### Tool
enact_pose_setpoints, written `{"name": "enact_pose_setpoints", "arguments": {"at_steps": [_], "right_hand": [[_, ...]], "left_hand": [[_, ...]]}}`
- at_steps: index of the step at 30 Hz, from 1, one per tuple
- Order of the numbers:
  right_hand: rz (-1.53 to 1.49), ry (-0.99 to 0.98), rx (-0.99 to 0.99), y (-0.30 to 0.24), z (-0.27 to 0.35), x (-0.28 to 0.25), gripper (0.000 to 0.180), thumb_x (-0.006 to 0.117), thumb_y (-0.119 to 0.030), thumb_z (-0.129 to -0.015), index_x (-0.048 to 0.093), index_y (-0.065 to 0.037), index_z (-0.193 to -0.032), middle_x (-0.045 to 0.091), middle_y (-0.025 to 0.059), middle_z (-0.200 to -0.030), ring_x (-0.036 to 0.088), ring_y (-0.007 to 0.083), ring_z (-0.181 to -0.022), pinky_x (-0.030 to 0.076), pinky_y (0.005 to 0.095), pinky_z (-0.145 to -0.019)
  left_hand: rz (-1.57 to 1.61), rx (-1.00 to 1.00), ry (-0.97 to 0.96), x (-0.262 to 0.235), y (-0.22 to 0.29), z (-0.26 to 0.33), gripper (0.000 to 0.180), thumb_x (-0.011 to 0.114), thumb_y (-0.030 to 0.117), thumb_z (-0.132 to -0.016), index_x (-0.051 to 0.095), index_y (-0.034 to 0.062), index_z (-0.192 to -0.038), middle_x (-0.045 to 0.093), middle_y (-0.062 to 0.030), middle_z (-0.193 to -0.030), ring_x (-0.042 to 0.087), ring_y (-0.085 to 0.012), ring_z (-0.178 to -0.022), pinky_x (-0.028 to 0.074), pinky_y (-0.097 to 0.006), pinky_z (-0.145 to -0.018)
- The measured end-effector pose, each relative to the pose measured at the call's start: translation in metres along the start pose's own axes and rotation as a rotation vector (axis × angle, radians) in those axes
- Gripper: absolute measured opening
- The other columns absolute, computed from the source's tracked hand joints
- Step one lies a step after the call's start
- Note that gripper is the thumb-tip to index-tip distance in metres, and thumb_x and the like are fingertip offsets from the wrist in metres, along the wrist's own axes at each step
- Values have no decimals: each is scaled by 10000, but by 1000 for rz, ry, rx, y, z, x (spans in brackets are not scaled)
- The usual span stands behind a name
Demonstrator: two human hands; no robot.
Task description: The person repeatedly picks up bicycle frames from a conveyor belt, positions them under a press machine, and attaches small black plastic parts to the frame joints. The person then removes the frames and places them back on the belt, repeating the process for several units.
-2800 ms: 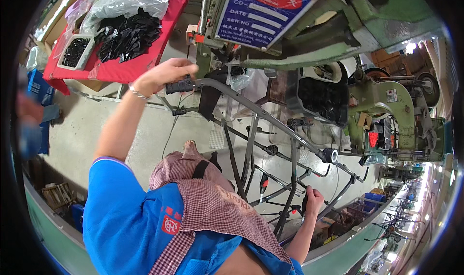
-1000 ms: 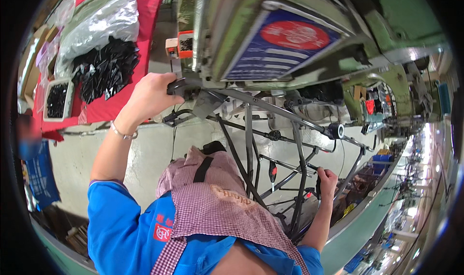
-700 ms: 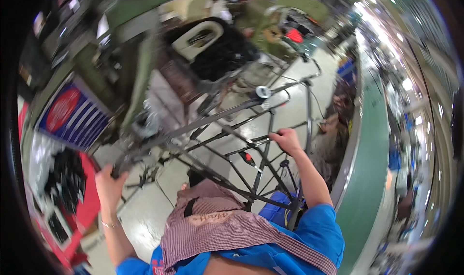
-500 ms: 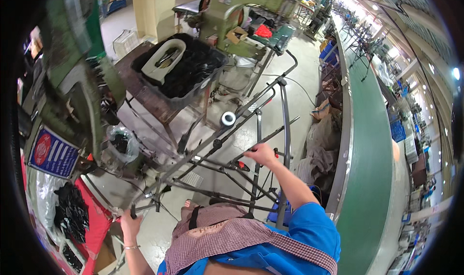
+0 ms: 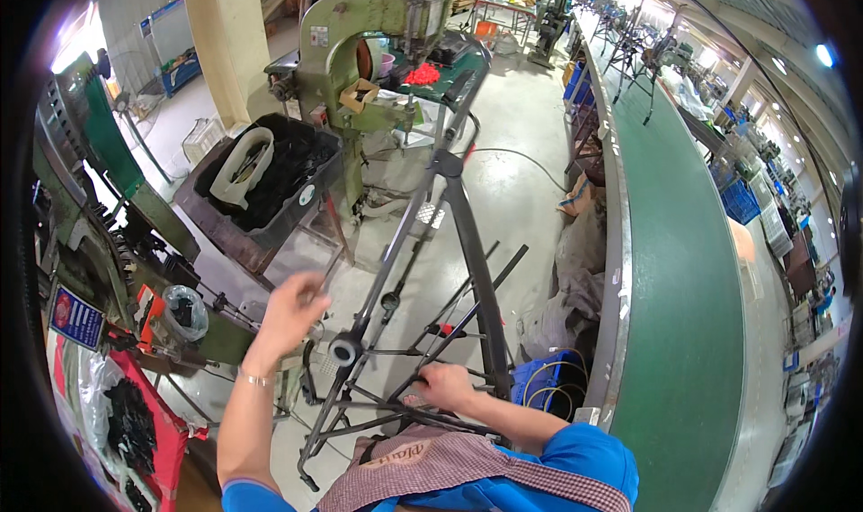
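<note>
Black metal folding frame (image 5: 449,269), long tubes and thin struts, stands on the grey concrete floor (image 5: 521,161) and leans away from the person, its top joint near the green machine (image 5: 360,35). Right hand (image 5: 442,384) closed around a lower strut of the frame, close to the lap. Left hand (image 5: 289,312) raised, fingers loosely spread, holding nothing; it hovers just left of the frame's round hub (image 5: 345,347), not touching as far as can be told. Silver bracelet on the left wrist. Checked apron (image 5: 467,463) over blue sleeves at the lower edge.

Left of the frame: a black bin (image 5: 261,184) of dark parts on a stand, with a pale curved piece lying on top. Far left, a red cloth (image 5: 148,440) carrying small black parts. Right: a long green conveyor belt (image 5: 683,269) running up the hall; a blue crate (image 5: 548,382) with coiled wire sits at its foot, beside the right forearm.
</note>
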State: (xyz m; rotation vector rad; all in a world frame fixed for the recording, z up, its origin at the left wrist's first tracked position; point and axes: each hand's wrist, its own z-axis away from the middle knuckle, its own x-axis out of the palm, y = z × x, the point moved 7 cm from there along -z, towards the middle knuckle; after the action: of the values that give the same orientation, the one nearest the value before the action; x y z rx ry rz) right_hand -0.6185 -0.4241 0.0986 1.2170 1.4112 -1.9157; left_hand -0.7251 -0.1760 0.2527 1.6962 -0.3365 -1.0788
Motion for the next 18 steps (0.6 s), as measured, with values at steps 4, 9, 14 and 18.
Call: {"name": "enact_pose_setpoints", "arguments": {"at_steps": [4,9,14,18], "right_hand": [[-80,-80,-15,-19,59,10,244,644,-310,-818,629,-66,-825,648,117,-833,636,320,-838,512,455,-698],[-16,-207,-165,-41,120,33,220,643,-297,-827,660,-136,-975,652,39,-998,613,258,-984,515,403,-796],[2,-346,-365,-44,165,66,211,664,-238,-784,613,-82,-916,620,69,-975,584,272,-1042,521,391,-793],[-60,-317,-553,-46,189,101,192,619,-270,-788,614,-79,-804,603,88,-844,593,310,-931,476,471,-771]], "left_hand": [[343,364,-46,24,146,-49,492,575,328,-942,483,-23,-1273,594,-93,-1146,558,-171,-1078,442,-306,-946],[623,494,-184,5,249,1,659,470,512,-936,444,-62,-1259,595,-130,-990,630,-237,-924,483,-333,-856],[856,380,-169,-1,254,119,559,517,475,-928,483,-62,-1076,569,-108,-724,577,-226,-488,512,-353,-494],[1101,452,-174,-16,248,221,446,517,417,-949,425,-17,-903,495,-123,-566,546,-277,-370,477,-372,-324]]}}
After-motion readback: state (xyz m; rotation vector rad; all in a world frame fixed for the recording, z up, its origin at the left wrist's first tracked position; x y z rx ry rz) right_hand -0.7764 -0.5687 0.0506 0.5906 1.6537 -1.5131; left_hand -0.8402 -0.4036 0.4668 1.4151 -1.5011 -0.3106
